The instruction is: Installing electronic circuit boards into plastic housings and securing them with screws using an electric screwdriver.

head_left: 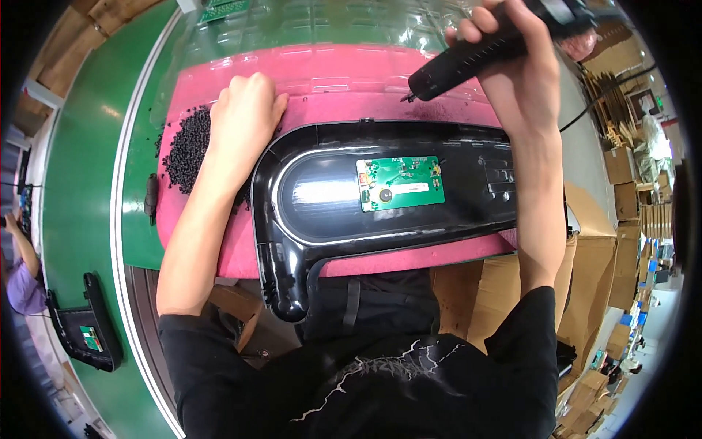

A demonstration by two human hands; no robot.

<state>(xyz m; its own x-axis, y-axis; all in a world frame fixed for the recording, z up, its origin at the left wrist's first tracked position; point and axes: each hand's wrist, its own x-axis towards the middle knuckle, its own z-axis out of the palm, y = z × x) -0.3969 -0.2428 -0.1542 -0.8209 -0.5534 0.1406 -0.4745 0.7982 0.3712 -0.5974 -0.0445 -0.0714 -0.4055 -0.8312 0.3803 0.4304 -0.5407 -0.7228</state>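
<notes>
My right hand [528,84] is wrapped round a black electric screwdriver [468,64], raised above the far right of the pink mat [325,110]. The bit points down and left, clear of everything beneath. My left hand [247,113] is closed, its fingers curled, at the right edge of a heap of small black screws [189,150]. Its fingertips are hidden, so what they may pinch does not show. Between my forearms lies a glossy black plastic housing [314,247], partly overhanging the mat's near edge. A green circuit board [402,197] sits inside it.
Clear plastic trays [292,58] cover the far side of the mat. A small dark tool [151,196] lies left of the screws. On the green table [88,154] at left is another black housing [110,351] with a board, near another person's arm [25,245]. Cardboard boxes [592,278] stand right.
</notes>
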